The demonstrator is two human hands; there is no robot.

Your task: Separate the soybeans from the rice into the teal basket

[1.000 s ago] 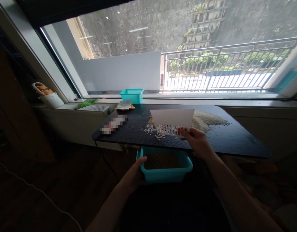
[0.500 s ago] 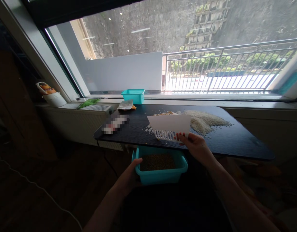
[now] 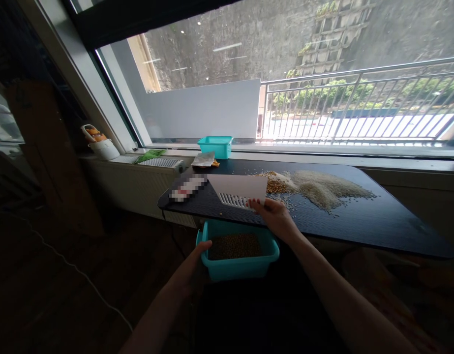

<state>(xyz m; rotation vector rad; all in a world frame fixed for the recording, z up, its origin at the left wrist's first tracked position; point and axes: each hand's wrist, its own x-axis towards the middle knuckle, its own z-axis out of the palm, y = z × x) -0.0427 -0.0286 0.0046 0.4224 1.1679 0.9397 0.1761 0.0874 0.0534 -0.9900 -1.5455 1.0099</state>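
My left hand (image 3: 196, 259) grips the left rim of a turquoise plastic bin (image 3: 241, 269), thumb over the edge. Yellowish-brown beans (image 3: 234, 246) cover the bin's bottom, just below the table's front edge. Pinched in my right hand (image 3: 277, 216) is a white card-like scraper (image 3: 241, 185) with a row of slots along its lower part. It is held over the front of the dark table (image 3: 374, 223). Behind and right of the scraper lies a heap of yellow beans (image 3: 276, 183), meeting a larger spread of white rice (image 3: 324, 186). The scraper hides part of the tabletop.
A second turquoise bin (image 3: 216, 147) stands at the table's back by the window. Near it lies a crumpled packet (image 3: 203, 160), with a blurred-out item (image 3: 188, 188) at the left edge. A radiator (image 3: 138, 184) and a white pot (image 3: 103, 149) are farther left.
My right hand has carried the scraper leftward across the table, uncovering more of the bean heap. The camera view has turned slightly left. My left hand still holds the bin.
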